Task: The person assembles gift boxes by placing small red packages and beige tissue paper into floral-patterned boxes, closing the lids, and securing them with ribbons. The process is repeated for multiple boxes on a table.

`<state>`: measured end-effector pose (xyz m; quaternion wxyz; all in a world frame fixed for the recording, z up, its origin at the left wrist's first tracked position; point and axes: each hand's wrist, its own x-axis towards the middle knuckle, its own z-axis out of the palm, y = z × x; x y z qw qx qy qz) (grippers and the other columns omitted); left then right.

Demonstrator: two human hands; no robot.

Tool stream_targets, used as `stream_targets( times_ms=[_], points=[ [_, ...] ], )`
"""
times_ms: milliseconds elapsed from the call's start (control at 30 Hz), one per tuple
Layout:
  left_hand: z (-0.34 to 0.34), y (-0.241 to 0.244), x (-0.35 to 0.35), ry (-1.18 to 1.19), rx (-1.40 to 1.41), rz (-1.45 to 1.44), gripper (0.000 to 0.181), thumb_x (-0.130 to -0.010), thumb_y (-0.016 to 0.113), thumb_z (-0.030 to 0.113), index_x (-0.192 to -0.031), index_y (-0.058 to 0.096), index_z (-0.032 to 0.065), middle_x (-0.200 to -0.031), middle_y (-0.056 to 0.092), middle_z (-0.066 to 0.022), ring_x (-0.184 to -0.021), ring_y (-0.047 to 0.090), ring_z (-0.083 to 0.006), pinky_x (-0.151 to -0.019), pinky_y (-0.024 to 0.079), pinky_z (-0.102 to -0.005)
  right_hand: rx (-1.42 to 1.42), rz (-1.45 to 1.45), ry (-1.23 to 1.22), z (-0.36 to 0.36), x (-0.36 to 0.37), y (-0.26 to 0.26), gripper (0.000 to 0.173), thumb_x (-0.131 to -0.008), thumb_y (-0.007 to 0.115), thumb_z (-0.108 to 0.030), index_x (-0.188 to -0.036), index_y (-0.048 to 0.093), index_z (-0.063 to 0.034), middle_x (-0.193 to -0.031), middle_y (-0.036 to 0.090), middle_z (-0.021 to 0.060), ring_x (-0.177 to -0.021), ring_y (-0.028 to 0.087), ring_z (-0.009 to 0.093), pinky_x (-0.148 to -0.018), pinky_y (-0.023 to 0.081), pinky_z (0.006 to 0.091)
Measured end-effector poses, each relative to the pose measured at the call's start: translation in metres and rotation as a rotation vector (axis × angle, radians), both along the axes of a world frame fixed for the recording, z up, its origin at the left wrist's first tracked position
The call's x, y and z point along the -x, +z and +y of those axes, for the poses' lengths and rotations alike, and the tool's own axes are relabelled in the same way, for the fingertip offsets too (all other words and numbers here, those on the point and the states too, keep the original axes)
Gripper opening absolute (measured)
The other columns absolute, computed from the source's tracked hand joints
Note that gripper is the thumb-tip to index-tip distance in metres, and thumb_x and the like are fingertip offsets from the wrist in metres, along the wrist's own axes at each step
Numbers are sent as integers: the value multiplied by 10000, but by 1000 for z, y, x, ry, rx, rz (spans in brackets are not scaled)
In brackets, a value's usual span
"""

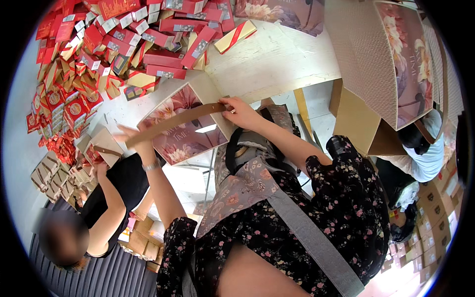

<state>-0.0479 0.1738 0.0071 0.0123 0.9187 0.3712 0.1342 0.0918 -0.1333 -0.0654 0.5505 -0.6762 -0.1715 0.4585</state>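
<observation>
A gift box (182, 143) with a glossy pink flower print and lettering stands tilted before me, its pale side wall facing right. Across it arches a brown strap handle (174, 120). My right hand (239, 113) pinches the handle's right end against the rim of that pale wall. At the left end, my left hand (135, 135) is blurred, its fingers stretched out past the handle. The strap covers part of this hand, so whether it grips anything is hidden.
Red and gold boxes (163, 41) are heaped on the white table (278, 59). Flower-print panels (282, 15) lie at the far edge. A large carton (356, 122) and another printed box (408, 67) stand right. A co-worker (115, 185) handles a smaller box left; another person (426, 148) is right.
</observation>
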Motion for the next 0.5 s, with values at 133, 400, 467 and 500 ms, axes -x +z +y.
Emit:
stream_targets(
  times_ms=[133, 400, 467, 500],
  points=[
    [-68, 26, 1, -269, -24, 167, 836, -790, 650, 289, -1405, 214, -72, -1452, 129, -347, -1346, 144, -513, -1106, 165, -534, -119, 528, 38, 0, -18, -33, 446, -805, 682, -191, -1191, 540, -20, -1052, 583, 83, -920, 578, 179, -838, 479, 328],
    [-167, 35, -94, -314, 763, -160, 734, -772, 678, 161, -1375, 303, -26, -1363, 354, -234, -1306, 301, -344, -1106, 157, -481, -264, 1063, -142, -6, -36, -32, 260, -881, 603, -78, -1127, 562, -2, -851, 611, 19, -742, 592, 98, -703, 511, 225],
    [-167, 30, -96, -237, 972, -274, 562, -812, 647, 104, -1307, 405, -8, -1206, 502, -178, -1182, 445, -283, -1088, 221, -460, -263, 1020, -202, -4, -35, -28, 270, -890, 588, -73, -1146, 560, 7, -854, 619, 24, -721, 599, 104, -699, 515, 224],
    [-169, 30, -89, -185, 1090, -348, 467, -834, 625, 72, -1264, 459, -1, -1114, 572, -145, -1107, 515, -250, -1077, 256, -448, -258, 1000, -219, -2, -26, -29, 265, -889, 589, -76, -1140, 568, 6, -858, 625, 28, -727, 601, 102, -700, 518, 225]
  ],
)
